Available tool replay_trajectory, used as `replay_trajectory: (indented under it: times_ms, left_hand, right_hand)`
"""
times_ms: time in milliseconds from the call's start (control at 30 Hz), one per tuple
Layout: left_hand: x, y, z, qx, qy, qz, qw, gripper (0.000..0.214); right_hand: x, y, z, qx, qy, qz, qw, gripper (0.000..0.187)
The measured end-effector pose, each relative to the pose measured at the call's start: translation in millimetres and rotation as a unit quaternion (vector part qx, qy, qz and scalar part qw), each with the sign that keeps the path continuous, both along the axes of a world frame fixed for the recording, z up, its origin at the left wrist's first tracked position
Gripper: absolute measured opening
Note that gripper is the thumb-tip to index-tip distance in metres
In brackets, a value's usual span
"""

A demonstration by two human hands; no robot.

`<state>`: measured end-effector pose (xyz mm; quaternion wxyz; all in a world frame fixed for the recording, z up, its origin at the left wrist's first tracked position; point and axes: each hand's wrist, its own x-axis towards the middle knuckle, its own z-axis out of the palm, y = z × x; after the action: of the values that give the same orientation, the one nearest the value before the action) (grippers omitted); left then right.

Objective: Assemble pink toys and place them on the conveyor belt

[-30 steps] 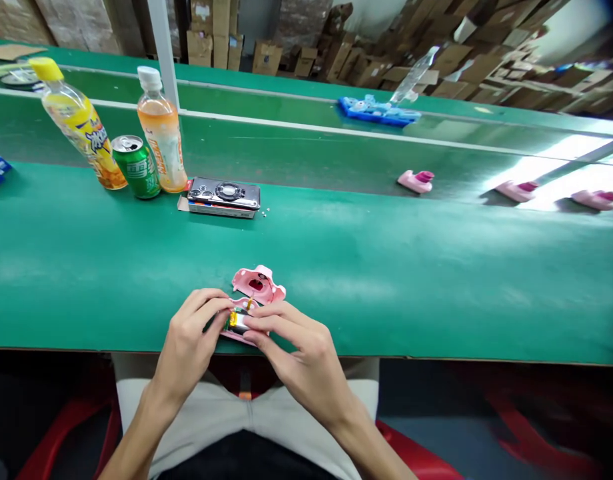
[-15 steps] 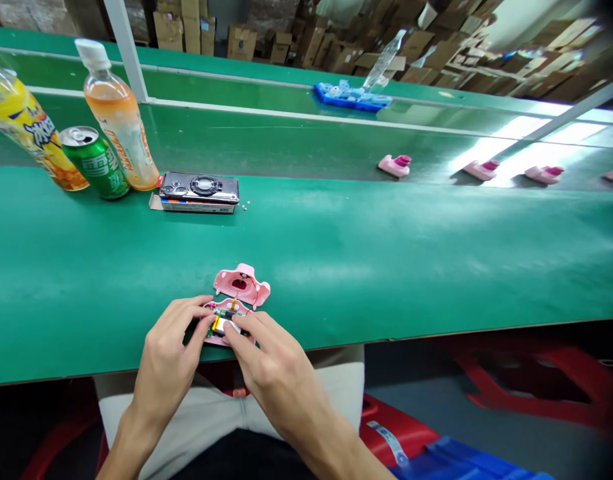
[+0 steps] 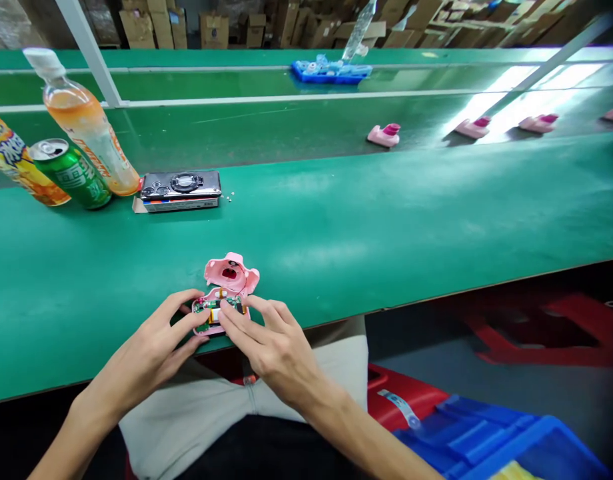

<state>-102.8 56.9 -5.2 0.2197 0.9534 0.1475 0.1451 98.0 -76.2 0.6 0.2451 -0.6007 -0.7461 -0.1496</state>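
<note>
Near the front edge of the green work surface lies an opened pink plastic toy casing. Its lower half (image 3: 217, 332) holds a green circuit board (image 3: 202, 327) and a small white battery (image 3: 215, 315) with yellow tape. The upper shell (image 3: 245, 279) rests just behind, inside face up, with a dark red opening; thin wires seem to join the halves. My left hand (image 3: 154, 340) grips the lower half's left side, fingers behind and in front, one fingertip by the battery. My right hand (image 3: 271, 337) is closed at the right side, a fingertip pressing near the battery.
A phone (image 3: 181, 185) lies on a small box (image 3: 184, 204), beside a green can (image 3: 71, 173) and two drink bottles. Pink parts (image 3: 385, 135) stand spaced along the belt behind. A blue tray (image 3: 331, 71) is farther back. At lower right is a blue crate (image 3: 486, 433).
The view has shifted, so the scene sits further left and tilts differently. My left hand has moved to the casing's side, and my right fingers have spread a little, uncovering more of the circuit board.
</note>
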Motion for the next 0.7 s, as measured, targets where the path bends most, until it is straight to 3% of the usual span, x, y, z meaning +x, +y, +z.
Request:
replay_trajectory:
  times_ms: [233,367,433,467,500,567,633,700]
  left_hand:
    - [4.3,-6.9,1.8,0.038,-0.04,0.007,0.998,0.033]
    - [6.0,-9.7,-2.5,0.063,-0.065,0.023,0.996,0.028]
    - [6.7,-10.5,-4.4,0.084,-0.064,0.028,0.994,0.027]
    - [6.9,-10.8,-5.0,0.093,-0.063,0.028,0.993,0.026]
    - [7.1,-11.2,-5.3,0.1,-0.061,0.026,0.993,0.026]
    - [7.4,-11.8,-5.1,0.104,-0.058,0.027,0.992,0.026]
    - [7.8,-12.6,-4.1,0.104,-0.05,0.034,0.993,0.029]
    - [8.2,-13.7,-2.7,0.103,-0.036,0.043,0.993,0.036]
  right_hand:
    - [0.3,-7.1,-19.3,0.109,0.099,-0.029,0.989,0.012]
    - [24.5,-0.2,0.8,0.162,0.165,-0.059,0.971,0.015]
    - [45.9,27.4,24.9,0.047,0.209,-0.122,0.969,0.039]
    - [56.0,47.1,38.1,-0.076,0.226,-0.151,0.959,0.052]
    - [64.7,69.0,50.8,-0.224,0.227,-0.157,0.935,0.061]
    - [74.8,112.5,71.5,-0.514,0.177,-0.099,0.834,0.068]
    - [73.7,146.2,83.8,-0.626,0.139,-0.064,0.765,0.064]
    - [63.9,165.2,88.9,-0.658,0.112,-0.051,0.743,0.059]
